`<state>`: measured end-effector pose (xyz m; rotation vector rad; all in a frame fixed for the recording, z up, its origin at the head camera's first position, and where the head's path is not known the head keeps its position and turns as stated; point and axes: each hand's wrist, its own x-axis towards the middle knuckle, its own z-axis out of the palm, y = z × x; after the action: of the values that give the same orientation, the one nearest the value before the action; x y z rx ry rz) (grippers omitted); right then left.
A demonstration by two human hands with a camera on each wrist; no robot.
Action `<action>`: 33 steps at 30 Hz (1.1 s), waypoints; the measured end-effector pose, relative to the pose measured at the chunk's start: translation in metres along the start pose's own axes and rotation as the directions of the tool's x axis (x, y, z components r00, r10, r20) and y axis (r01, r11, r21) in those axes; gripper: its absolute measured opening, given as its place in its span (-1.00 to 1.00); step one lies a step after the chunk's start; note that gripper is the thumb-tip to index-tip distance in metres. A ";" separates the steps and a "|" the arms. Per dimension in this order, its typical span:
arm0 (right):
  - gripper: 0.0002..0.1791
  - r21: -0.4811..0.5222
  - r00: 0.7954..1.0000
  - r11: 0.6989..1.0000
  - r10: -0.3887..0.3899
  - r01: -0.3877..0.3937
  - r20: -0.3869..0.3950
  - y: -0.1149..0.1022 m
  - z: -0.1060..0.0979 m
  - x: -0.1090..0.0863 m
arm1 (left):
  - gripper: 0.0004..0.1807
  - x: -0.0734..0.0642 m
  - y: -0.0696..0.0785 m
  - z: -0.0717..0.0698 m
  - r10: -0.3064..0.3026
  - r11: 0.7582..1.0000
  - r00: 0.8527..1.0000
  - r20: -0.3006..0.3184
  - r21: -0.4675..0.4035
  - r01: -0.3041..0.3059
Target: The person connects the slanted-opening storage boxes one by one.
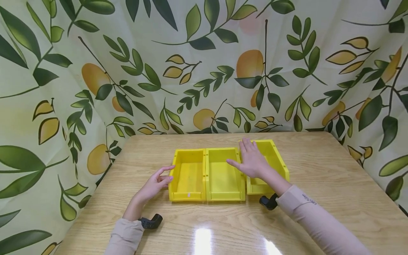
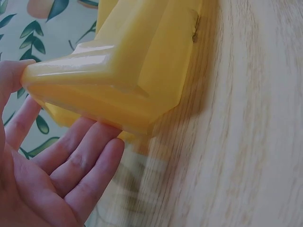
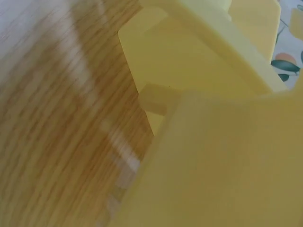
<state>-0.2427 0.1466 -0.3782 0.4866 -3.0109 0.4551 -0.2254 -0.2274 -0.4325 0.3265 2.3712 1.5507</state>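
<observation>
Three yellow plastic bins stand side by side on the table. My left hand (image 1: pixel 158 180) is at the outer wall of the left bin (image 1: pixel 172 194), its fingers extended and touching the rim and side. In the left wrist view, several fingers (image 2: pixel 78 163) lie loosely beneath the yellow edge. The middle bin (image 1: pixel 225 197) sits flush against the left one. Over the wall between the middle bin and the right bin (image 1: pixel 282 159) lies my right hand (image 1: pixel 253 161), fingers straight and thumb spread to the left. The right bin is turned slightly askew; my forearm hides part of it.
The wooden table (image 1: pixel 191 226) extends around the bins, with bright reflections near its front. A leaf-patterned cloth (image 1: pixel 204 71) hangs behind and at the sides. Black wrist devices (image 1: pixel 152 222) are worn below both hands.
</observation>
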 end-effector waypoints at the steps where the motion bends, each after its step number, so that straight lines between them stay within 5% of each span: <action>1: 0.04 0.000 1.000 1.000 -0.002 0.002 0.000 0.000 0.001 0.000 | -0.40 0.000 0.000 0.000 0.002 1.000 1.000 -0.001 -0.001 -0.002; 33: -0.01 0.065 0.997 0.997 0.046 -0.043 -0.057 0.004 0.018 0.000 | -0.41 0.001 0.002 -0.001 0.006 1.000 1.000 0.016 -0.002 -0.006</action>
<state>-0.2438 0.1447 -0.3965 0.4036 -2.9643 0.5593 -0.2266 -0.2271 -0.4307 0.3449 2.3590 1.5471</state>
